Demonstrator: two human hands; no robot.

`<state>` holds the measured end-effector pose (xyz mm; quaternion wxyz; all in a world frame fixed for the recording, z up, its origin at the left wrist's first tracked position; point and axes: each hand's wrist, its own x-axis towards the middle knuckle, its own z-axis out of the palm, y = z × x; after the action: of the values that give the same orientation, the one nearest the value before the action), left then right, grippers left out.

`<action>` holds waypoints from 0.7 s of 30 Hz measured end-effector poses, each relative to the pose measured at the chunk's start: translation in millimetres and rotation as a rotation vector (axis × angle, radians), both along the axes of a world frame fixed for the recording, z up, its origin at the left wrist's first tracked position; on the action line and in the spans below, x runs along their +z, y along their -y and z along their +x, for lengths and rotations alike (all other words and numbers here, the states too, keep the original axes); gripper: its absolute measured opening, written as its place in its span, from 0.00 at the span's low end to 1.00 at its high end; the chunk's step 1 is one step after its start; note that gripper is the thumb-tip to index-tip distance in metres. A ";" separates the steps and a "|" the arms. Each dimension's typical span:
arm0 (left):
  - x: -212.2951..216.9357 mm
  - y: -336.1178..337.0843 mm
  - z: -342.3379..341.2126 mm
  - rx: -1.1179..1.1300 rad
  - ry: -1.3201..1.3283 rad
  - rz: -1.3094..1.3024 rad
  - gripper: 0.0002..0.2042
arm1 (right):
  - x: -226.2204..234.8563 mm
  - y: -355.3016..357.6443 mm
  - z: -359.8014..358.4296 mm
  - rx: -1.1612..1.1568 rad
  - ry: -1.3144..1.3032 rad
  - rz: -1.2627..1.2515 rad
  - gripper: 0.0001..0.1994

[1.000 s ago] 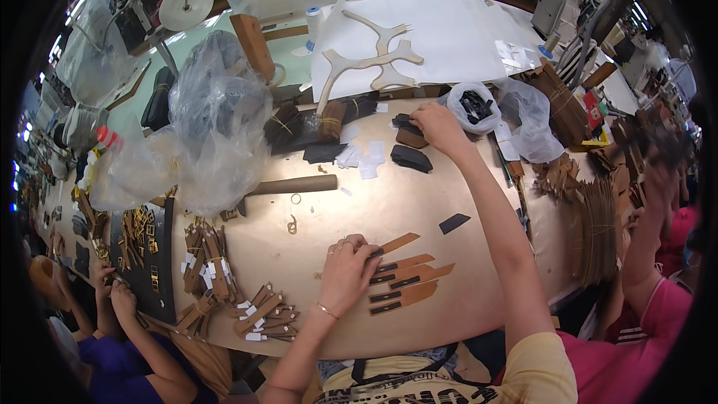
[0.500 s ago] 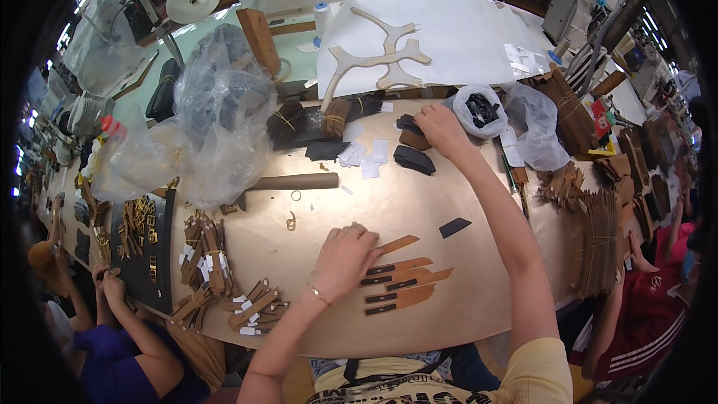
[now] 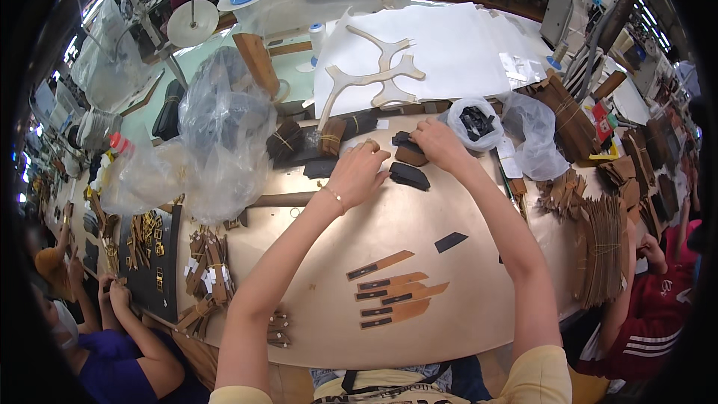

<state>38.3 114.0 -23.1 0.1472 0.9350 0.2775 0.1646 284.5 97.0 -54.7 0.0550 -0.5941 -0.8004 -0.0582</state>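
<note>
Both my arms stretch to the far middle of the tan worktable (image 3: 464, 314). My right hand (image 3: 437, 142) grips a small stack of dark leather pieces (image 3: 404, 151) beside a clear bag of black parts (image 3: 475, 121). A second dark stack (image 3: 410, 176) lies just in front of it. My left hand (image 3: 360, 170) rests palm down with bent fingers to the left of those stacks; what lies under it is hidden. Nearer to me lie several brown strips with black inserts (image 3: 390, 295) and one small black piece (image 3: 451, 242).
Crumpled clear plastic bags (image 3: 217, 135) sit at the left, pale wooden forms (image 3: 374, 75) on white sheets at the back. Bundles of brown strips (image 3: 606, 247) pile up at the right, more bundles (image 3: 209, 269) at the left. Other people work at both sides.
My left hand has left the brown strips near me and reached forward to the far middle, next to my right hand. The right hand has stayed on the dark stack.
</note>
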 end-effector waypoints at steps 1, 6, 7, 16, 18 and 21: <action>-4.0 -6.1 6.7 0.008 -0.006 0.009 0.16 | -0.5 -0.8 -0.2 -0.002 -0.004 0.008 0.09; -24.7 -27.8 32.5 -0.025 -0.061 0.040 0.17 | -3.1 0.0 -1.9 0.003 -0.103 0.082 0.06; -28.1 -30.2 36.3 -0.035 -0.043 0.057 0.16 | -3.0 0.2 -2.0 -0.006 -0.113 0.076 0.05; -38.0 -39.7 47.8 -0.008 -0.060 -0.028 0.14 | -15.0 9.9 2.9 -0.161 -0.465 0.302 0.07; -38.2 -40.4 51.6 0.011 -0.077 -0.034 0.14 | -14.7 16.0 10.4 -0.131 -0.515 0.501 0.10; -35.1 -30.8 69.3 0.030 -0.146 0.129 0.05 | -0.9 44.0 19.9 -0.145 -0.406 0.527 0.16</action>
<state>107.6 144.9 -58.3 0.0638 0.9477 0.2905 0.1158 304.4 53.0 -55.7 0.3606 -0.6142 -0.6862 -0.1474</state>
